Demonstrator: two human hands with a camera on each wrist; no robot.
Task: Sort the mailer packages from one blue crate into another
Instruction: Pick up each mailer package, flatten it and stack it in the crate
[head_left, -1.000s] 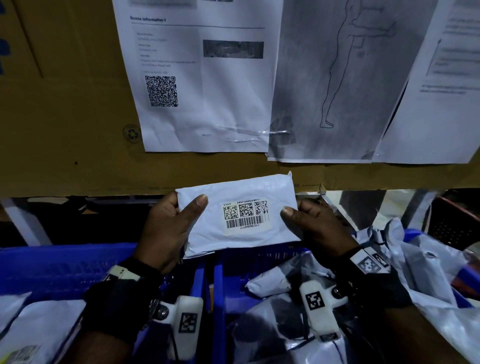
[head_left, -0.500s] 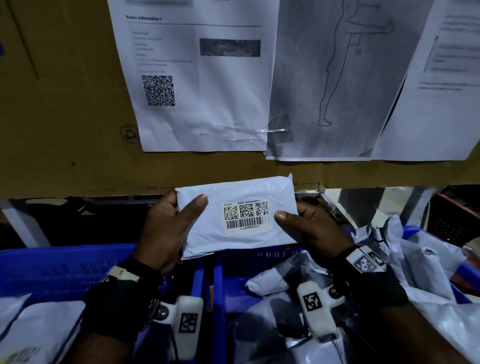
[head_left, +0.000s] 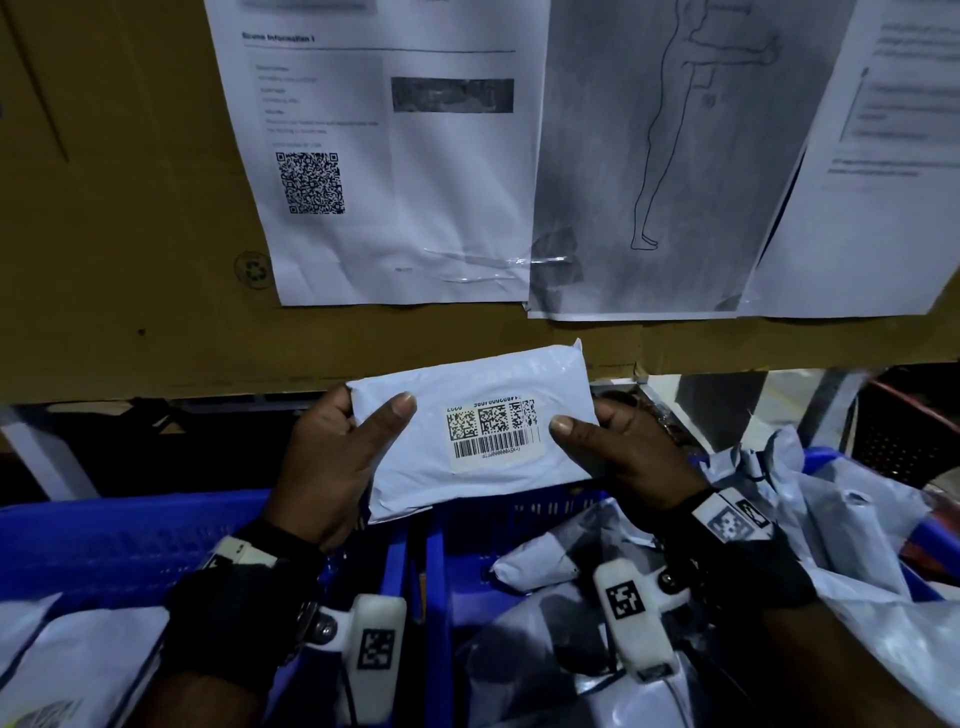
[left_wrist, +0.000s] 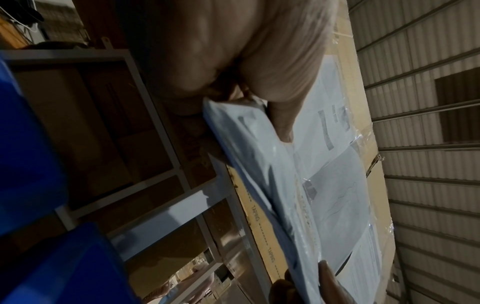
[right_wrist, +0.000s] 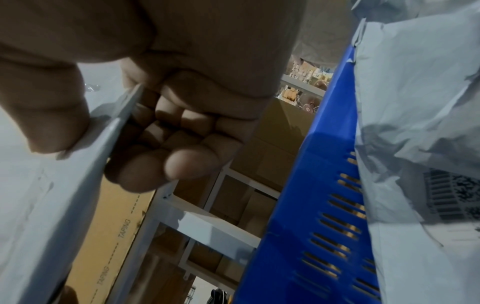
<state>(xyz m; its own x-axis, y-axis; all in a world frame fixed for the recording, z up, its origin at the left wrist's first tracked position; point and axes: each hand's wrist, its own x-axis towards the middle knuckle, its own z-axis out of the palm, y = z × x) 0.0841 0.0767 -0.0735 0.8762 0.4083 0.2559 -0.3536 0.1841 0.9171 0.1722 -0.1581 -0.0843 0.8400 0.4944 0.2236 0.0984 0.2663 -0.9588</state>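
**A:** Why is everything laid out like this? Start with the biggest thing.

**B:** The cardboard wall (head_left: 130, 208) at the far side, matte brown, with flat printed sheets (head_left: 395, 156) taped to it. I'd guess they are reference notes kept at eye level. Below it, side by side, sit two rigid plastic crates with slotted walls: the left blue crate (head_left: 104, 545) and the right blue crate (head_left: 519, 519). The right one is heaped with crumpled grey-white mailers (head_left: 857, 545), so I take it for the source; the left holds a few flatter ones (head_left: 78, 660), likely the sorted side.

**A:** And the package in hand?

**B:** A small white mailer (head_left: 467, 483), soft glossy plastic film, pillow-shaped and lightly wrinkled, with a paper barcode label (head_left: 493, 431) stuck to its face. It is held up in the air, over the far walls where the two crates meet and near the cardboard.

**A:** Why two hands on it?

**B:** The left hand (head_left: 332, 462) grips its left end and the right hand (head_left: 623, 457) its right end, each with the thumb on the face and the fingers curled behind. Gripping both ends stretches the film flat and turns the label toward the person, probably to read it before choosing a crate.
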